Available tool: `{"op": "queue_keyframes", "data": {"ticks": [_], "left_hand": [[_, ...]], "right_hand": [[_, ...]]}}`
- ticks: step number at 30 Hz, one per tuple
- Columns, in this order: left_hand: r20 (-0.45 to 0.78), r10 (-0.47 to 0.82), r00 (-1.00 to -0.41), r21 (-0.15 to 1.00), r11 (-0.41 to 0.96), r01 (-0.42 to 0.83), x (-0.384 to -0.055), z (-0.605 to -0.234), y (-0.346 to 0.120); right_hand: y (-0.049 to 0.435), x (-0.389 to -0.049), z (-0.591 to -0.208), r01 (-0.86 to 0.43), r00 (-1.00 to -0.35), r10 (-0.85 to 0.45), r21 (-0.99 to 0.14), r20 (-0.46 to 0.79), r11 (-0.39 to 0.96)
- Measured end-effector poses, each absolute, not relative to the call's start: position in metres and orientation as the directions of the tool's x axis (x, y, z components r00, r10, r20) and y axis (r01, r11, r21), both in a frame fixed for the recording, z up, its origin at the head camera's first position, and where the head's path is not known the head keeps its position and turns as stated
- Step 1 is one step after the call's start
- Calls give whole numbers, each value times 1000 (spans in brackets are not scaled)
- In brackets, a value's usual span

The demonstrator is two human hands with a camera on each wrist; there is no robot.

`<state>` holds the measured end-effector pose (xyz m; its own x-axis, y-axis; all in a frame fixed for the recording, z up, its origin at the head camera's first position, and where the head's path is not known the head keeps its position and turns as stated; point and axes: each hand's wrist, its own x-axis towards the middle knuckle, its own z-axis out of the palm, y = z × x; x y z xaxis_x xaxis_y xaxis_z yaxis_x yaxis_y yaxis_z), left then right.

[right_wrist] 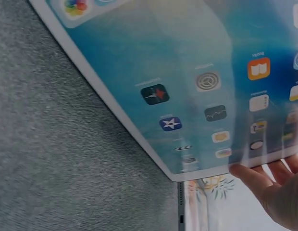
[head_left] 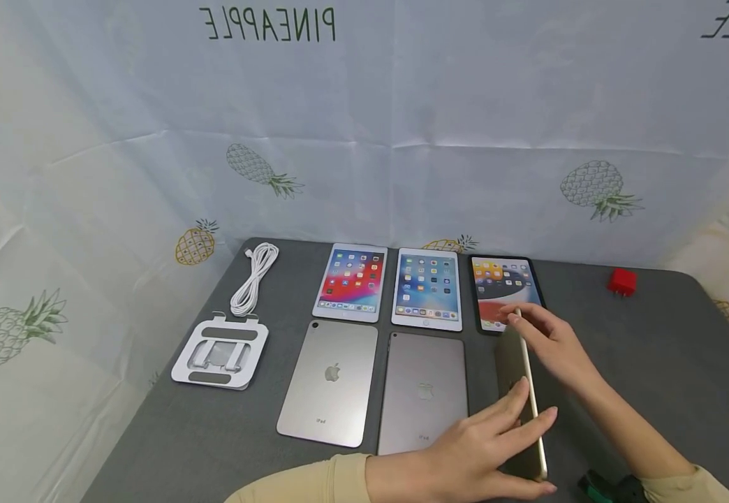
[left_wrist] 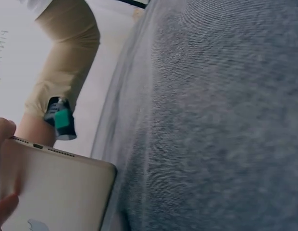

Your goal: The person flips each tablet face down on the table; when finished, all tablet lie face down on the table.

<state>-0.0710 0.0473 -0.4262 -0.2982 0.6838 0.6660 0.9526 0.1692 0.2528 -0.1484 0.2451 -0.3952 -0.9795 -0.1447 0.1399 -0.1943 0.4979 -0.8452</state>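
Observation:
A tablet with a pale gold back [head_left: 510,360] stands on its long edge, tilted, at the right of the row of tablets. My left hand [head_left: 465,450] grips its near end, with fingers over the upper edge. At the far end my right hand [head_left: 556,346] holds the top corner between thumb and fingers. The left wrist view shows the metal back [left_wrist: 62,185] with its charging port. On the other face, in the right wrist view, the lit screen [right_wrist: 211,96] shows app icons, and the right hand [right_wrist: 283,195] pinches the edge.
Three tablets lie screen up at the back: one red-blue [head_left: 351,281], one blue [head_left: 427,286], one black-framed [head_left: 503,279]. Silver [head_left: 327,391] and grey [head_left: 424,370] tablets lie face down. A folded stand [head_left: 221,349] and white cable [head_left: 254,276] lie left; a red charger [head_left: 622,281] right.

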Motion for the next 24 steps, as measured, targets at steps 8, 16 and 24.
{"op": "queue_keyframes", "data": {"ticks": [8,16,24], "left_hand": [[647,723,-244,136,205,969,-75,-425,52],[424,848,-317,312,192,931,-76,-429,48],[18,895,-445,231,429,873,-76,-449,40]], "right_hand": [[252,-146,-407,-185,-983,-69,-889,172,418],[260,-143,-414,-148,-989,-63,-950,136,273],[269,-141,-417,-164,-983,-112,-965,143,204]]}}
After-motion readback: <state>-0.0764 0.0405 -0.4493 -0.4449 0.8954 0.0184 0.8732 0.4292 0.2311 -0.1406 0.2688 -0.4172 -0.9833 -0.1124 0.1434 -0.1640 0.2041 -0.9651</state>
